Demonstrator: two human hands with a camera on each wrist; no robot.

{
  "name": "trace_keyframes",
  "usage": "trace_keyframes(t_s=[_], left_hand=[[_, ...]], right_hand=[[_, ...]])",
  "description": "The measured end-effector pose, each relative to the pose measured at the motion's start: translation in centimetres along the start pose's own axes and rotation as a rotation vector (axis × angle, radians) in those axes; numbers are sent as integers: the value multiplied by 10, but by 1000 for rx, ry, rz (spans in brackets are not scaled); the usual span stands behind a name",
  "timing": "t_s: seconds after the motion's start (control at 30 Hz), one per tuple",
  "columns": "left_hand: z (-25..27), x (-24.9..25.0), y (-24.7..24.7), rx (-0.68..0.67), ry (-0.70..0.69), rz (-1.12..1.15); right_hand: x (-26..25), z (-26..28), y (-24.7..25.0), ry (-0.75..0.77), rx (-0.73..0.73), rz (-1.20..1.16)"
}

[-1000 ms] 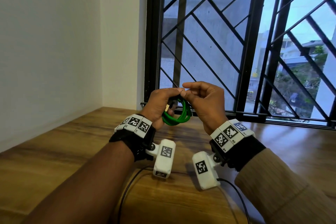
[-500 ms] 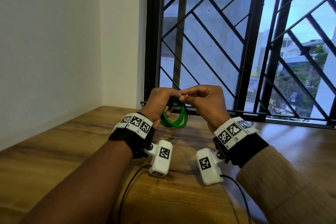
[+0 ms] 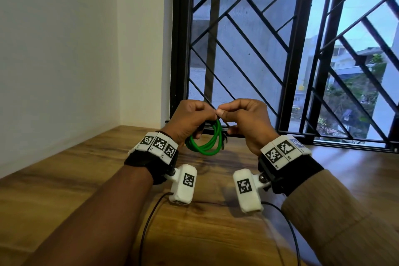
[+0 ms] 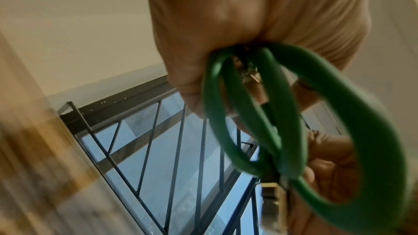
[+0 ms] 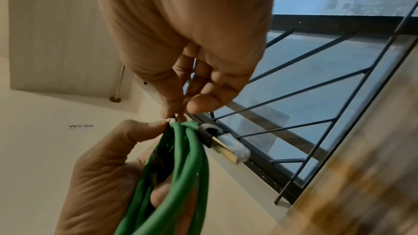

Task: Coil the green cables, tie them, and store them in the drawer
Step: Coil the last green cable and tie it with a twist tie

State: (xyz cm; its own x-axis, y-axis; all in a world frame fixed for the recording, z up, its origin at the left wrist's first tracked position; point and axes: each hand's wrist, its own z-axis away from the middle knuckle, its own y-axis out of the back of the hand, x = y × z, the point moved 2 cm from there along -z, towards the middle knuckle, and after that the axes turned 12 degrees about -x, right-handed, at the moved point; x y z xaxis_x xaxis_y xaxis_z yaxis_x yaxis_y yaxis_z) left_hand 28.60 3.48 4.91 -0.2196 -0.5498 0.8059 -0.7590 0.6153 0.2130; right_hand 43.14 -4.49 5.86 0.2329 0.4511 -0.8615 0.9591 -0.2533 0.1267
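**A:** Where's the cable?

**B:** The coiled green round-jacketed cable (image 3: 206, 143) hangs in the air above the brown wood-grain tabletop (image 3: 64, 190), between the two hands and in front of the window. It makes several loops, bunched together at the top and sagging open below.

**A:** And its ends?

**B:** In the right wrist view a gold-and-clear plastic plug (image 5: 228, 146) sticks out sideways from the top of the bundle. The left wrist view shows a plug too, blurred, low beside the loops.

**A:** Who has hold of it?

**B:** The left hand (image 3: 190, 121) does. Its fingers are curled round the top of the bundle, with the thumb pressed in against the strands; the loops dangle beneath the fist. The right hand (image 3: 246, 121) is closed to a fine pinch, thumb and forefinger tips meeting right at the top of the coil, against the left thumb. Something thin and dark shows between those tips, but it is too small to name. The other right fingers are loosely bent.

**A:** So the hands touch?

**B:** Their fingertips meet over the bundle, yes.

**A:** What lies round about?

**B:** Each wrist wears a black band with white marker-printed blocks (image 3: 158, 143) and a white camera pod (image 3: 183, 183) below, thin black leads trailing toward the viewer. Behind stands a black metal window grille with diagonal bars (image 3: 248, 49), and a plain white wall (image 3: 54, 49) on the left. The right forearm wears a tan ribbed sleeve (image 3: 345, 222).
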Motion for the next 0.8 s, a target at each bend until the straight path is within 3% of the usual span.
trace_keyframes(t_s=[0.4, 0.63, 0.8], left_hand=[[-1, 1, 1, -8, -37, -72], [1, 5, -1, -81, -89, -104], [1, 6, -3, -119, -130, -118]], right_hand=[[-2, -4, 7, 9, 25, 116], [-3, -2, 12, -47, -15, 85], [-4, -4, 8, -39, 41, 79]])
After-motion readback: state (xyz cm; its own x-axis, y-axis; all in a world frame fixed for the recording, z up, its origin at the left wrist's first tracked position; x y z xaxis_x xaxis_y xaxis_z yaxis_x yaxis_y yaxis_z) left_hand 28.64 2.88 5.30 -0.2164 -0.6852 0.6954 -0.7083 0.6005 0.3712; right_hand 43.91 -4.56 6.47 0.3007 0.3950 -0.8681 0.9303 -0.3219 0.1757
